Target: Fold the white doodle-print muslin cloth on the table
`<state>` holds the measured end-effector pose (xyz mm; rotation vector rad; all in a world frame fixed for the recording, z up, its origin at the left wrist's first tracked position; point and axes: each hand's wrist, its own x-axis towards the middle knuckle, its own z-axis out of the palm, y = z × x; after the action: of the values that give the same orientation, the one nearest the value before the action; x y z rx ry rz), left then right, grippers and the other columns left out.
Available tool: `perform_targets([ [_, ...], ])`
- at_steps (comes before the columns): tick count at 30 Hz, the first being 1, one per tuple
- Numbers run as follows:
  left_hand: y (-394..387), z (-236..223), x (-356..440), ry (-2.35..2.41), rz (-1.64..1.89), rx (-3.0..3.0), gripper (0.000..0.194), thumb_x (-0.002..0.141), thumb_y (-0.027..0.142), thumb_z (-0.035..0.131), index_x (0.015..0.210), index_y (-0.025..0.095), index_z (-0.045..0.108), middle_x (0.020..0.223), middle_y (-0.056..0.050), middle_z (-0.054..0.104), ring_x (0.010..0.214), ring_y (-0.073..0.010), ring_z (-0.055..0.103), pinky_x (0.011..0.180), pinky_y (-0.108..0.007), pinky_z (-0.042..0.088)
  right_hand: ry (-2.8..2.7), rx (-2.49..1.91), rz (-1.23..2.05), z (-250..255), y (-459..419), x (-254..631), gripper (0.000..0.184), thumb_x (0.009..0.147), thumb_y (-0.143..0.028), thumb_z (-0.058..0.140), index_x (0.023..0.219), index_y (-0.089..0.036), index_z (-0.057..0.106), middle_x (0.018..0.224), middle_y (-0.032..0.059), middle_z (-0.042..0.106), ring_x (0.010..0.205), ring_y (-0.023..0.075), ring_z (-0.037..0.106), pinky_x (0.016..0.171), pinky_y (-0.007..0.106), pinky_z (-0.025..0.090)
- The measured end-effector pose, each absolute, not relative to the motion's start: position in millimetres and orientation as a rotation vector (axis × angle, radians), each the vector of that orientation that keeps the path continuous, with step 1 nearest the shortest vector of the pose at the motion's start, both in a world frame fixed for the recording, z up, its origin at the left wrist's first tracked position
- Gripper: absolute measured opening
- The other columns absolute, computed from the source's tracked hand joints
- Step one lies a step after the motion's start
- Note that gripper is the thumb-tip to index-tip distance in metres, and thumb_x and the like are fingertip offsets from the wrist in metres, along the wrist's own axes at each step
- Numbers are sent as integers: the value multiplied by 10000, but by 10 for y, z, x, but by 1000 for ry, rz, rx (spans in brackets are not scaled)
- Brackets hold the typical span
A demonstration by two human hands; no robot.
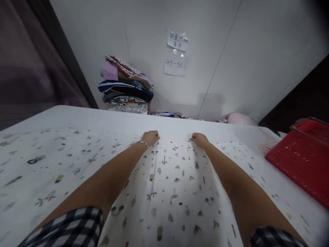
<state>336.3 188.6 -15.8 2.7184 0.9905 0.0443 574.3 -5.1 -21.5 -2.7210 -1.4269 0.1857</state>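
A wide white cloth [177,185] printed with small plants and light bulbs covers much of the table, running from the far side toward me. Both arms reach forward over it. My left hand [150,137], with a bracelet at the wrist, is closed on the cloth's far edge. A short way to its right, my right hand [200,140] grips the same edge in a closed fist. Between the two hands the edge runs fairly straight, and below it the fabric hangs in soft folds between my arms.
The white table [84,116] ends near a pale wall. Beyond its far edge stands a stack of folded fabrics [125,84], with a pink bundle [240,118] farther right. A red plastic basket [300,154] sits at the right. Handwritten paper signs [175,63] hang on the wall.
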Motion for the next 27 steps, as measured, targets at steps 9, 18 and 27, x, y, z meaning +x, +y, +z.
perform_targets([
  [9,2036,-129,2972,726,229,2791,327,874,411,433,902,208,688,1016,-54,679,989,-207,573,875,-307,418,-1562,-2474,95,-161,-305,5598,284,884,-215,439,1045,-192,671,1108,76,654,1030,196,548,859,279,400],
  [18,1928,-212,2953,571,232,2796,305,833,407,496,940,188,680,1073,-83,636,1061,-240,535,926,-350,409,-1649,-2555,206,-179,-314,5545,193,823,-296,543,901,-204,694,1010,61,665,912,179,569,764,253,387],
  [27,1815,-261,3098,682,266,2673,117,779,291,549,805,194,609,998,-61,636,976,-236,561,882,-369,429,-1508,-2556,511,-80,-175,5514,234,832,-373,506,884,-211,668,949,51,687,859,198,589,737,281,398],
])
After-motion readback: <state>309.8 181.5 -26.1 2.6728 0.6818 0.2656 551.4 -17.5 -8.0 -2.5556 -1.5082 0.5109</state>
